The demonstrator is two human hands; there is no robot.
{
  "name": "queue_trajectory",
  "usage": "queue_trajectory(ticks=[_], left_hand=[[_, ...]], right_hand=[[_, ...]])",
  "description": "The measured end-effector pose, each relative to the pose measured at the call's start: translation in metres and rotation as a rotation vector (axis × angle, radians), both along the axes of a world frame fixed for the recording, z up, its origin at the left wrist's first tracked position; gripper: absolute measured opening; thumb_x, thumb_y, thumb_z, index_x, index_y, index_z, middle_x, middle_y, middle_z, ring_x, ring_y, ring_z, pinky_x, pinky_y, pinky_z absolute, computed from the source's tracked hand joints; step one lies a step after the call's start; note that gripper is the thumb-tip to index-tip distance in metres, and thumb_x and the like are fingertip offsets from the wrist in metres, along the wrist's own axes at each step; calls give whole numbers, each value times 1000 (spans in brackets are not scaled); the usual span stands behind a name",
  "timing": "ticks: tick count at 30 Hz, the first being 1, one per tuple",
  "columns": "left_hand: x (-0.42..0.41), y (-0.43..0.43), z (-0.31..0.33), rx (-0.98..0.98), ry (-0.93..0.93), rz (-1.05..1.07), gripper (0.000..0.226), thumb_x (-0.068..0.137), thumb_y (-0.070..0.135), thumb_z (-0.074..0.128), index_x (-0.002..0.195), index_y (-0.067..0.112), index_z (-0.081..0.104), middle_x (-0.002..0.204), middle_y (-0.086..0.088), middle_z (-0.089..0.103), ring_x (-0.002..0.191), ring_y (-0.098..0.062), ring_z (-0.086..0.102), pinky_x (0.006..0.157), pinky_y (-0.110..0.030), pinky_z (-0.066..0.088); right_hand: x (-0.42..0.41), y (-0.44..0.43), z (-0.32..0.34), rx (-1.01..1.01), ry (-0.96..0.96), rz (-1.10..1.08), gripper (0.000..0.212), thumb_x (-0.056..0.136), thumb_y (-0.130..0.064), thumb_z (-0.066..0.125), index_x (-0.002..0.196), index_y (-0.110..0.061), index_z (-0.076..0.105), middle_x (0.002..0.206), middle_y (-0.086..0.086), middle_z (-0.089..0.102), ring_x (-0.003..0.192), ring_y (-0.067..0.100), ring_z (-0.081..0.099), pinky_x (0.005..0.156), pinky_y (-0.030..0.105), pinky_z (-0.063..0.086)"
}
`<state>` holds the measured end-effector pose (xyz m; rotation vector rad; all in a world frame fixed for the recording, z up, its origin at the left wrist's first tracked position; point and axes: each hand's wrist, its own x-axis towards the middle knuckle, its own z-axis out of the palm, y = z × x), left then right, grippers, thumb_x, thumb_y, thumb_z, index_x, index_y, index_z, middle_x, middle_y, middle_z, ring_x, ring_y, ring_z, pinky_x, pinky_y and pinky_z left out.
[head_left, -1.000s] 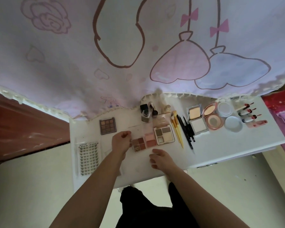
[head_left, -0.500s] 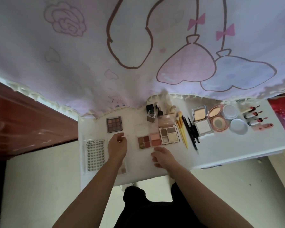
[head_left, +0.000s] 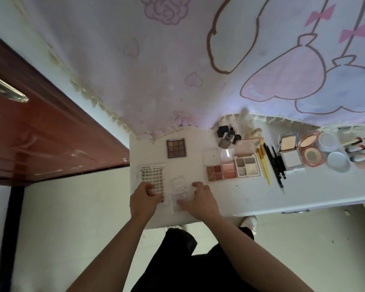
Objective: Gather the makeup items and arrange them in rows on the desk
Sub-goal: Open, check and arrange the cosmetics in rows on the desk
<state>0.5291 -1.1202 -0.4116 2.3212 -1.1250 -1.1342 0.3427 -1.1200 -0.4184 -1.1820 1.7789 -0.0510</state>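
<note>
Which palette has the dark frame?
The square nine-pan palette, alone, back left on the desk; the three-palette row further right has pale frames.

A home bedroom: cartoon-print curtain (head_left: 177, 70), white desk (head_left: 303, 192), wooden door (head_left: 40, 140).

You have one view only: the head camera, worn on your head and aimed forward and steeply down. It sits above the near edge of the desk (head_left: 303, 192), close enough that your forearms run up from the bottom border to the left hand (head_left: 144, 200) and right hand (head_left: 199, 200) at mid-frame. The wide lens bends the curtain (head_left: 156, 81) and door (head_left: 40, 133) — the desk's right end is cut off.
</note>
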Motion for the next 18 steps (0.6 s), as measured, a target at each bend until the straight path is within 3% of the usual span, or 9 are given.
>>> queue_trajectory(ticks=[3, 6, 10, 15, 18], left_hand=[[11, -1, -4, 11, 32, -25, 33, 68, 9, 79, 95, 20, 62, 80, 6, 64, 80, -16, 62, 76, -30, 48], [16, -4, -8, 14, 40, -82, 32, 69, 8, 79, 93, 20, 60, 79, 7, 64, 77, -13, 61, 70, -26, 42], [19, -7, -11, 30, 29, -134, 31, 72, 10, 77, 94, 20, 59, 79, 7, 63, 79, -15, 60, 70, -26, 41], [21, -13, -9, 51, 27, -164, 19, 82, 23, 71, 97, 18, 61, 84, 7, 63, 86, -18, 61, 74, -27, 42], [18, -18, 2, 60, 110, -121, 14, 87, 29, 66, 97, 20, 64, 91, 6, 66, 87, -17, 63, 76, -30, 49]], right_hand=[[23, 11, 3, -60, 159, 43, 100, 62, -60, 80, 142, -23, 31, 131, 4, 39, 122, 26, 45, 99, 41, 45], [32, 17, 3, -80, 187, 23, 96, 62, -52, 83, 139, -23, 33, 129, 3, 40, 120, 25, 44, 96, 39, 44], [27, 17, -2, -25, 98, -126, 83, 60, -40, 90, 125, -20, 43, 118, 0, 45, 111, 23, 52, 93, 34, 45], [9, 16, 5, -70, -114, -368, 41, 79, -30, 81, 109, -22, 53, 94, -2, 63, 76, 10, 61, 63, 18, 47], [-2, 13, 14, -130, -251, -518, 32, 86, -33, 76, 113, -20, 66, 91, -1, 69, 76, 10, 63, 66, 16, 47]])
